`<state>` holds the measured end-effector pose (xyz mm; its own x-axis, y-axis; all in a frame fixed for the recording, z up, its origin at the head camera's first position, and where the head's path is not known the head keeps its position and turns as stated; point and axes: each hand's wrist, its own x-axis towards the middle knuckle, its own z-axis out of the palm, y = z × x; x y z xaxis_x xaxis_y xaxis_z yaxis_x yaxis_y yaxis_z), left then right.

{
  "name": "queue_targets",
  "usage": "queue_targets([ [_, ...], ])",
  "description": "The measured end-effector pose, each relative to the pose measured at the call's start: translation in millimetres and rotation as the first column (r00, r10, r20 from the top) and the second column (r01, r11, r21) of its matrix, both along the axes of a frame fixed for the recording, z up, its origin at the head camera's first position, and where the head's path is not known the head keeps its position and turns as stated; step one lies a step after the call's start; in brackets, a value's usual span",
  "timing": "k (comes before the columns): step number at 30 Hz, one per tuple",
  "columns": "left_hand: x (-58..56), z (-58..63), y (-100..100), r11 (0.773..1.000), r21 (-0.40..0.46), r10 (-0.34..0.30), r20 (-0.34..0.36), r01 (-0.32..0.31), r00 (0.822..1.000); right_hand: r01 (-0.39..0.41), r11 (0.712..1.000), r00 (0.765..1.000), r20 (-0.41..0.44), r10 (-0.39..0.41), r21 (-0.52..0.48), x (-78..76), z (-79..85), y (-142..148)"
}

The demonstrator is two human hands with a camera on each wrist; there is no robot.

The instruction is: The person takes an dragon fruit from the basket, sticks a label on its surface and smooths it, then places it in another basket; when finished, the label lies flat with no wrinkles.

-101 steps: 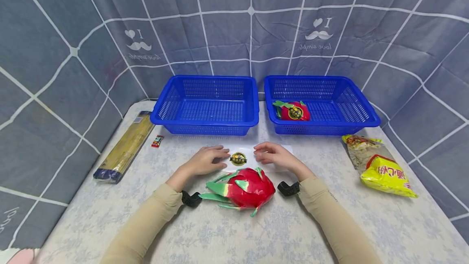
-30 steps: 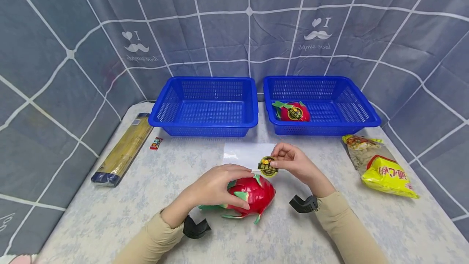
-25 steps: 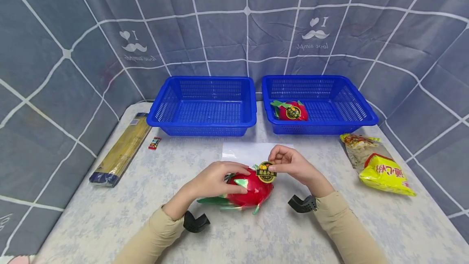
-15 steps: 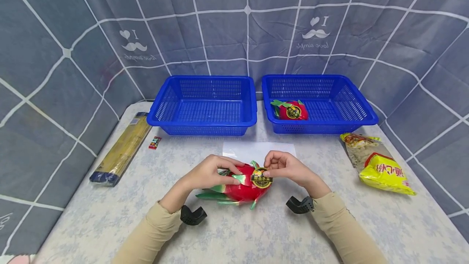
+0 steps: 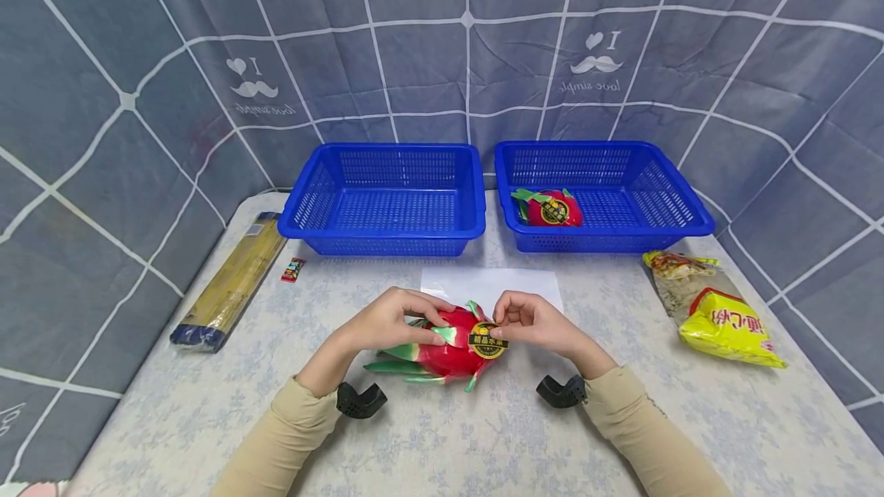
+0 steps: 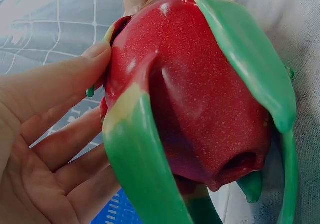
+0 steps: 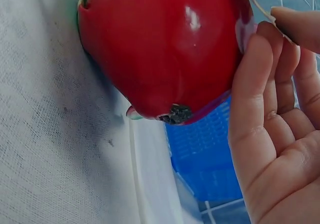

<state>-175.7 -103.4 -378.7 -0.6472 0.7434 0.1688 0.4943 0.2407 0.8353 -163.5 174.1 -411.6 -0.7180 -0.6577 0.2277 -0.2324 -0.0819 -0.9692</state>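
A red artificial dragon fruit (image 5: 449, 363) with green leaf tips lies on the table in front of the person. The left hand (image 5: 387, 322) holds it from the far left side, thumb on top and fingers behind, as the left wrist view also shows. Between the right thumb and fingers (image 7: 252, 83) is the edge of a round black-and-gold sticker (image 5: 487, 344). The sticker lies against the fruit's upper right side; in the right wrist view only its thin edge shows under the thumb. The right hand (image 5: 542, 325) is bent at the fruit's right.
White paper (image 5: 521, 280) lies behind the fruit. Two blue baskets (image 5: 383, 235) stand at the back; the right basket (image 5: 663, 232) holds another stickered dragon fruit (image 5: 552, 209). A noodle pack (image 5: 231, 282) and small red packet (image 5: 293, 270) lie left, yellow bags (image 5: 728, 328) right.
The hands have gone from the paper to the fruit. The right hand has lifted the sticker off the paper and brought it down onto the fruit; the left hand has taken hold of the fruit.
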Motion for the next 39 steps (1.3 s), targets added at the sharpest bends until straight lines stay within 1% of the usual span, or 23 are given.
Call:
queue_targets([
  [6,-0.2,0.4,0.3,1.000,0.000,0.001,0.005,-0.001,1.000,0.002,1.000,1.000,-0.010,-0.002,-0.027,1.8,1.4,-1.6],
  [8,-0.2,0.6,0.1,1.000,0.001,0.000,0.000,0.000,1.000,0.020,1.000,1.000,-0.006,-0.020,-0.011,2.5,1.5,-2.5],
  [10,0.0,1.1,0.1,1.000,0.001,0.000,0.003,0.000,1.000,0.049,0.998,0.999,-0.015,-0.049,0.025,3.6,2.2,-3.5],
  [13,0.4,1.8,0.4,1.000,-0.006,0.000,0.000,0.000,1.000,0.115,0.987,0.991,-0.085,-0.105,0.116,6.3,4.7,-5.4],
  [15,0.5,2.1,0.6,1.000,-0.019,0.005,0.000,-0.005,1.000,0.162,0.971,0.979,-0.154,-0.135,0.175,8.5,7.2,-6.6],
  [17,1.4,2.8,0.5,0.999,-0.042,0.006,-0.029,-0.008,1.000,0.219,0.949,0.958,-0.236,-0.165,0.227,9.9,9.0,-7.5],
  [19,3.1,4.0,0.8,0.998,-0.068,0.015,-0.061,-0.019,0.998,0.266,0.932,0.936,-0.298,-0.188,0.247,10.2,10.2,-7.8],
  [21,6.0,5.5,1.7,0.997,-0.077,0.019,-0.086,-0.026,0.996,0.288,0.926,0.922,-0.333,-0.200,0.243,9.1,8.9,-7.3],
  [22,7.9,6.0,2.7,0.997,-0.074,0.019,-0.092,-0.026,0.996,0.286,0.929,0.919,-0.341,-0.197,0.235,8.1,7.4,-6.8],
  [23,10.0,6.3,4.3,0.998,-0.064,0.020,-0.083,-0.025,0.996,0.272,0.936,0.922,-0.338,-0.187,0.224,7.5,6.4,-6.6],
  [26,17.9,7.6,11.2,1.000,-0.017,0.009,-0.040,-0.009,0.999,0.199,0.959,0.943,-0.305,-0.131,0.203,5.9,2.0,-6.8],
  [28,23.2,6.7,17.3,1.000,-0.010,0.027,-0.023,-0.028,0.999,0.160,0.965,0.955,-0.281,-0.098,0.207,6.4,0.4,-8.3],
  [30,27.9,4.4,23.7,0.998,-0.024,0.065,-0.021,-0.065,0.998,0.133,0.970,0.965,-0.249,-0.080,0.205,7.0,-1.1,-10.0],
  [32,29.8,-0.3,29.5,0.992,-0.049,0.113,-0.058,-0.116,0.992,0.121,0.973,0.972,-0.221,-0.076,0.196,7.1,-2.8,-11.2],
  [34,29.9,-5.3,34.0,0.989,-0.048,0.134,-0.103,-0.140,0.986,0.104,0.978,0.979,-0.192,-0.068,0.180,6.5,-4.3,-11.7],
  [37,28.9,-9.9,38.0,0.989,-0.030,0.141,-0.163,-0.148,0.976,0.083,0.984,0.987,-0.153,-0.058,0.161,4.2,-8.7,-10.6],
  [39,28.6,-10.8,39.4,0.990,-0.020,0.135,-0.183,-0.141,0.974,0.048,0.989,0.992,-0.120,-0.031,0.139,2.5,-12.6,-9.2],
])
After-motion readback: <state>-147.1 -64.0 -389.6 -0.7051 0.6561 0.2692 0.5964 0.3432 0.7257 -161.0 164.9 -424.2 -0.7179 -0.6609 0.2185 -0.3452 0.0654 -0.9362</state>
